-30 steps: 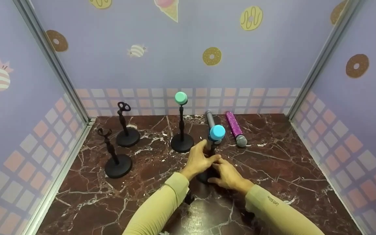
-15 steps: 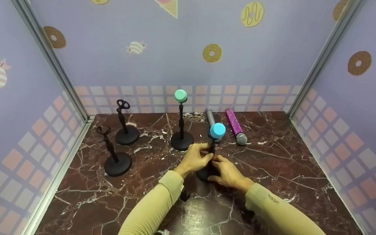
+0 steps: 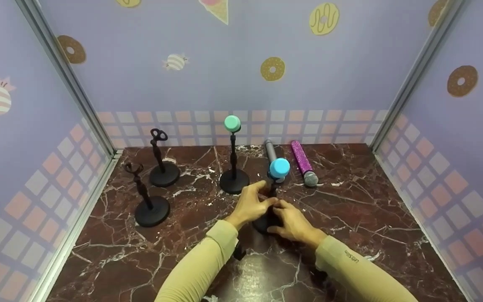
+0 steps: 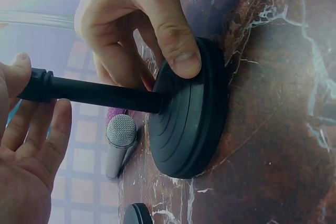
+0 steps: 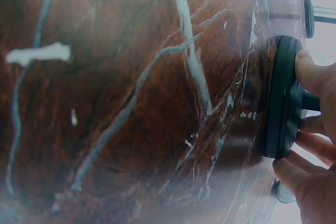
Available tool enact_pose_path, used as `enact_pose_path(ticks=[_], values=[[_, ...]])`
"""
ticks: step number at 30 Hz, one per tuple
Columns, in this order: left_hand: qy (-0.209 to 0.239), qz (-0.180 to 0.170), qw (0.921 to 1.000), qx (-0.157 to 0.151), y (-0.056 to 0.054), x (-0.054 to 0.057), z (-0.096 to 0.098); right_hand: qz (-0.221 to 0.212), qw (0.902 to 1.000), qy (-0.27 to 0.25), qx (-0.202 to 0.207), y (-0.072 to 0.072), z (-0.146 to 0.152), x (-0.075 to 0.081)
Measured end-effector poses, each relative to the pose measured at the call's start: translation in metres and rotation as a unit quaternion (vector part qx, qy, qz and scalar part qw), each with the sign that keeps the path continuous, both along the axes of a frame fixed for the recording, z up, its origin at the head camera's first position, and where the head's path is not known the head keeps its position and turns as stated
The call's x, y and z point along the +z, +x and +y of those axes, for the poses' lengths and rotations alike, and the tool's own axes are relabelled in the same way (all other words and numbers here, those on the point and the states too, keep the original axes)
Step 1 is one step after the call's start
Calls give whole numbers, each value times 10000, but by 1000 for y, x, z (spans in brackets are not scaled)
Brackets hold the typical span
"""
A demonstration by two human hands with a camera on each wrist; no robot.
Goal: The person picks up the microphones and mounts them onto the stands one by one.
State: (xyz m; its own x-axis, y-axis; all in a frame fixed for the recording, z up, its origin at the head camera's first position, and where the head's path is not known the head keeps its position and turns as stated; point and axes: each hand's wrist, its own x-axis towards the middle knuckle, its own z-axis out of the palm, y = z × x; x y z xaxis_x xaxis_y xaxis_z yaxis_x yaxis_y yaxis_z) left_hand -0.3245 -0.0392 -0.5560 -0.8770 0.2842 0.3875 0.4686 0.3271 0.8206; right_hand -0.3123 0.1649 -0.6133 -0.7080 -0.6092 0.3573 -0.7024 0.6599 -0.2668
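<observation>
A black microphone stand [image 3: 262, 224] with a round base and a bright blue round top [image 3: 279, 168] stands upright between both hands. My left hand [image 3: 250, 204] pinches the collar on its pole [image 4: 100, 92], thumb on one side and fingers on the other. Low on the stand, my right hand [image 3: 294, 223] grips the base [image 4: 184, 124]; its thumb presses the base's upper face, and its fingers reach round the rim in the right wrist view. The top's underside and clip are partly hidden. Behind it lie a grey microphone [image 3: 270, 150] and a glittery purple microphone [image 3: 302, 158].
A second stand [image 3: 234, 181] with a mint-green top stands behind, left of the hands. Two stands with bare ring clips, one nearer [image 3: 152, 212] and one farther [image 3: 164, 173], stand at the left. Patterned walls enclose the marbled table [image 3: 162, 264] on three sides.
My left hand shifted slightly left and its fingers moved about the pole. My right hand kept its grip on the base. The head view tipped down a little.
</observation>
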Motion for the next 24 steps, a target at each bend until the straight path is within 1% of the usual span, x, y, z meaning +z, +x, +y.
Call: enact_pose_path(ticks=[3,8,12,15,21,24], values=[[-81,21,9999,112,0,0,0,-29,10000,-11,-4,0,-1,0],[-221,204,9990,336,0,1,1,40,10000,32,-21,1,-1,0],[-73,115,9992,374,0,1,3,77,10000,39,-15,0,-1,-1],[36,71,9995,298,2,1,2,98,9999,49,16,1,-1,0],[153,98,9997,-140,6,3,-2,192,9997,117,94,0,0,1],[93,201,9994,-282,6,5,-4,191,9997,46,132,-1,0,1]])
